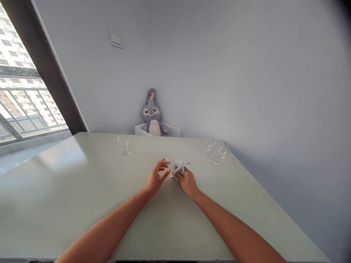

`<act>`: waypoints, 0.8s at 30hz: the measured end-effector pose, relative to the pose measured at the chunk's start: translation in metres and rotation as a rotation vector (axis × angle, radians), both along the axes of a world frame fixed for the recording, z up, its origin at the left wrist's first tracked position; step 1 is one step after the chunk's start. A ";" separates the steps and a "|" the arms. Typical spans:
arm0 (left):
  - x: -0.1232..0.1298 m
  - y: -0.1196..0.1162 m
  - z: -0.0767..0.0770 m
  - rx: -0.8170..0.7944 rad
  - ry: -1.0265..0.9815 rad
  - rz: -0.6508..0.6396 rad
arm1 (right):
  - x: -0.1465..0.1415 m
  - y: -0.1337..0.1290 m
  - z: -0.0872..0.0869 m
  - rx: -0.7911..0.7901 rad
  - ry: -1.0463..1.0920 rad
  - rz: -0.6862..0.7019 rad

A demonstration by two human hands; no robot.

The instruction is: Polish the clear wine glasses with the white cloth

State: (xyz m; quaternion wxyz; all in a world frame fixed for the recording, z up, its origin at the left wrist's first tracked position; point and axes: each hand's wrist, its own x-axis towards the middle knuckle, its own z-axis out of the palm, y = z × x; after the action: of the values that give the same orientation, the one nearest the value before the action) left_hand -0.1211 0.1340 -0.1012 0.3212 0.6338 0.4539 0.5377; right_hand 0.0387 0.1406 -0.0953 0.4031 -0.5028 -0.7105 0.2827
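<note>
Around a crumpled white cloth (178, 167) my right hand (189, 181) is closed, near the middle of the table. Beside it on the left, my left hand (159, 174) has its fingers apart and slightly curled, with the thumb pointing toward the cloth. Faint clear edges, perhaps of a glass, show just beyond the fingertips and the cloth; how they lie is too unclear to tell. A clear stemmed glass (126, 145) stands upright farther back on the left. Several more stemmed glasses (216, 149) stand grouped at the back right.
The pale, glossy table (82, 193) reaches back to the wall. A grey plush toy (152, 115) sits in a white perforated basket (172, 131) behind the far edge. On the left is a window (30, 87) with a railing outside; a switch (115, 38) is on the wall.
</note>
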 end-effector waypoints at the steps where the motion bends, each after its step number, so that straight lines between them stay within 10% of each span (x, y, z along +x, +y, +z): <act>1: 0.002 -0.001 0.000 -0.006 -0.043 -0.037 | 0.000 -0.001 0.001 0.034 -0.091 0.007; 9: 0.015 -0.007 0.007 -0.241 -0.463 -0.180 | -0.004 0.002 0.002 0.139 -0.251 0.030; 17: 0.001 -0.011 0.025 -0.355 -0.557 -0.496 | 0.004 -0.006 0.001 -0.847 0.829 0.564; 24: -0.005 -0.003 0.017 -0.422 -0.679 -0.496 | -0.003 -0.007 -0.002 -0.867 0.885 0.497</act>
State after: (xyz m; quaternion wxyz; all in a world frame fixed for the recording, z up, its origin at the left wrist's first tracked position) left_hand -0.1259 0.1311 -0.0846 0.6920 0.4324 0.2572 0.5177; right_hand 0.0356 0.1340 -0.0968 0.3408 -0.2774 -0.3949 0.8068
